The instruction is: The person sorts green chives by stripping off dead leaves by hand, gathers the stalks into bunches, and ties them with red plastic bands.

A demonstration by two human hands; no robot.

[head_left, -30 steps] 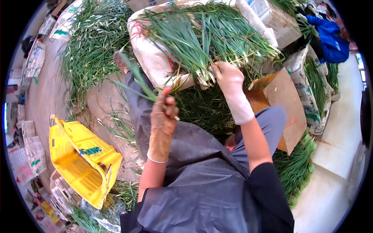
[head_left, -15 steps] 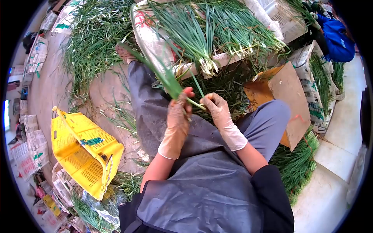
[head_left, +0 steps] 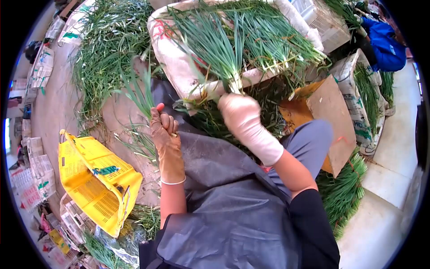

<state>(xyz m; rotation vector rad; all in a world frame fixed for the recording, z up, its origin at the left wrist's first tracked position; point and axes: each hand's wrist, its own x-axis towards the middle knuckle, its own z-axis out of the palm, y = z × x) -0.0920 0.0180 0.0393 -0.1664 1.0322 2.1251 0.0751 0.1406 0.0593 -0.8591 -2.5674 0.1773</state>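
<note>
Head view: my left hand (head_left: 166, 134), in a stained tan glove with a reddish fingertip showing, has its grip closed round a few thin, flat green stalks (head_left: 142, 96) that fan upward, left of the tray wrapped in white woven sacking (head_left: 172, 58). My right hand (head_left: 242, 116), in a smooth pale glove, is blurred at the tray's near edge, by the white root ends of a long-leaved green bundle (head_left: 219, 49); how far that grip is open I cannot tell. More bundles lie side by side on the tray.

Red marks on the sacking are unreadable to me. Below left of the tray, a tilted yellow perforated plastic basket (head_left: 80, 157) bears green lettering, partly "HC". Loose green leaves (head_left: 107, 49) heap left of the tray. Below its right side, my grey-clad knee (head_left: 311, 139) partly blocks an open brown cardboard box (head_left: 333, 121). Creased dark apron (head_left: 224, 237) covers my lap. Beyond the tray's right side is a person in blue (head_left: 385, 45).
</note>
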